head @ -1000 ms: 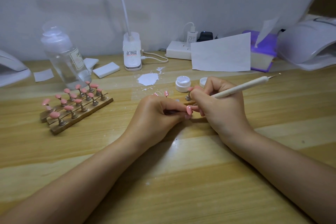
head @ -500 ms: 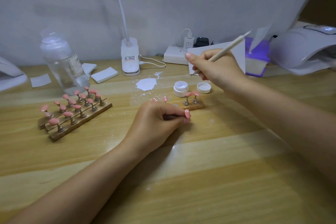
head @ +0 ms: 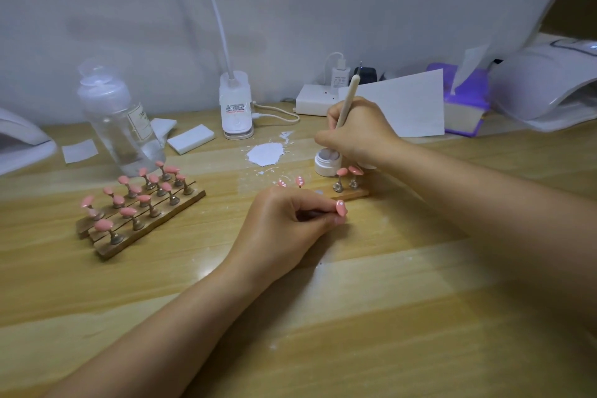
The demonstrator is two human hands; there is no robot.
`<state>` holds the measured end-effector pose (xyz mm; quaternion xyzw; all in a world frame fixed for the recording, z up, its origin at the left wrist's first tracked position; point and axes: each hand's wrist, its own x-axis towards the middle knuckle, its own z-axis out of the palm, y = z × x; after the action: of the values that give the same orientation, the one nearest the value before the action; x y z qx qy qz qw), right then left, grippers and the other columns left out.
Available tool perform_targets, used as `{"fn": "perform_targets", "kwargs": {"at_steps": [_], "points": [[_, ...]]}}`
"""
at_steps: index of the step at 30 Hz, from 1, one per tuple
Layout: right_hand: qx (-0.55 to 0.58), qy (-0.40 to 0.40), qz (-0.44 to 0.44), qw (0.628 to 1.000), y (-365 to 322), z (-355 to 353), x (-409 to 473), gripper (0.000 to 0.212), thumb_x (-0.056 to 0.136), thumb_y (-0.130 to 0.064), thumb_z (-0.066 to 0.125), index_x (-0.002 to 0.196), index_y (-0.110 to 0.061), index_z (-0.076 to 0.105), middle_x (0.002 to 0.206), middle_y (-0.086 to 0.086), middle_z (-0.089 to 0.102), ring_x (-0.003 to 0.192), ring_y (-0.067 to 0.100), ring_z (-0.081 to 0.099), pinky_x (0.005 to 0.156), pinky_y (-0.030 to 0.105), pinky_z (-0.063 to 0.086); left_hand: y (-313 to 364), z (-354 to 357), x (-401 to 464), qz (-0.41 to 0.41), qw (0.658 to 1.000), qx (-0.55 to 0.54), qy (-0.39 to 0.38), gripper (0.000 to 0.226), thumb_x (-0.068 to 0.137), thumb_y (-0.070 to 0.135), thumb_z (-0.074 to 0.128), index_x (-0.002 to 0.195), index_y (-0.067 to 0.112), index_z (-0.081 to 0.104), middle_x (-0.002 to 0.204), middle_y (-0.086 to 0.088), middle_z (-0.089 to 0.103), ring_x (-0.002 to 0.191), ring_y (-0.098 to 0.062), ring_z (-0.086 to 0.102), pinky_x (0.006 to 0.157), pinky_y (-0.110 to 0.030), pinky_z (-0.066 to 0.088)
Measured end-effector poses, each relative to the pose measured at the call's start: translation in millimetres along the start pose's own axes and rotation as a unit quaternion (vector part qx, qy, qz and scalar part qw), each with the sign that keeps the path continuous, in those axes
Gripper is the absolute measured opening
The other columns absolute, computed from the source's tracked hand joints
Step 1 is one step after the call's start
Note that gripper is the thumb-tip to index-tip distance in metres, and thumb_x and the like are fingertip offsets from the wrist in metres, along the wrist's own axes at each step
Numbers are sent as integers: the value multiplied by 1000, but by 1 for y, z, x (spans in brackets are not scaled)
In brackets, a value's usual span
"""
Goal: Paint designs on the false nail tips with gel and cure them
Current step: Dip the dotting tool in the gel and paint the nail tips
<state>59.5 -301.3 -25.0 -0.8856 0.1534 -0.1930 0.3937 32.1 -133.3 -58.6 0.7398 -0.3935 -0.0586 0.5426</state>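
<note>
Dropped since half a second ago: right hand (head: 358, 134), down from in front of the white paper sheet (head: 403, 103) to just above the open gel pot (head: 327, 162). Grips a dotting pen (head: 347, 102) in curled fingers, shaft nearly upright, upper tip toward 12 o'clock, lower end hidden behind the hand over the pot's mouth. Unmoved meanwhile: left hand (head: 290, 223), resting on the wooden table (head: 387, 317), pinching a pink nail tip (head: 340, 207) on its stand between thumb and forefinger; white dots on that tip.

Head view, around the left hand:
- At 1 o'clock, just beyond the fingers: small wooden holder (head: 350, 192) with two plain pink tips standing on it.
- At 12 o'clock, peeking over the knuckles: two more dotted tips (head: 290, 181).
- At 9 o'clock, well apart: large wooden rack (head: 142, 226) carrying rows of pink tips.
- At 11 o'clock: clear pump bottle (head: 119, 119), white foam block (head: 190, 139).
- At 12 o'clock, farther back: white smear (head: 265, 153) on the table, lamp base (head: 236, 107), power strip (head: 315, 100) with plugs.
- At 2 o'clock, at the table's far edge: purple tissue box (head: 465, 103), white curing lamp (head: 546, 87).
</note>
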Motion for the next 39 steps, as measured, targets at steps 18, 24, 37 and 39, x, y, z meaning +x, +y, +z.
{"fn": "perform_targets", "kwargs": {"at_steps": [18,24,37,39], "points": [[337,158,-49,927,-9,-16,-95,36,82,-21,66,54,-10,47,38,-5,51,37,0,52,44,13,41,2,0,0,-3,1000,5,-1,13,72,1,73,82,8,75,73,14,69,66,16,57,69,-3,43],[351,104,-11,930,-6,-1,-109,40,74,-13,73,52,-14,40,41,-12,47,57,6,58,78,50,53,6,0,-1,-6,1000,19,-2,14,73,4,73,86,10,74,83,7,71,71,12,59,102,-25,39],[326,88,-43,940,2,5,-103,42,75,13,55,48,-11,33,32,-10,42,54,-5,55,55,14,48,1,-1,1,12,1000,21,-10,16,72,1,73,87,8,74,84,11,70,69,14,58,72,-7,46],[326,89,-43,940,3,5,-102,42,75,12,57,49,-11,34,33,-10,41,55,-4,55,54,15,48,1,0,1,12,1000,21,-8,16,72,1,73,86,8,74,81,3,72,69,13,58,73,-6,45]]}}
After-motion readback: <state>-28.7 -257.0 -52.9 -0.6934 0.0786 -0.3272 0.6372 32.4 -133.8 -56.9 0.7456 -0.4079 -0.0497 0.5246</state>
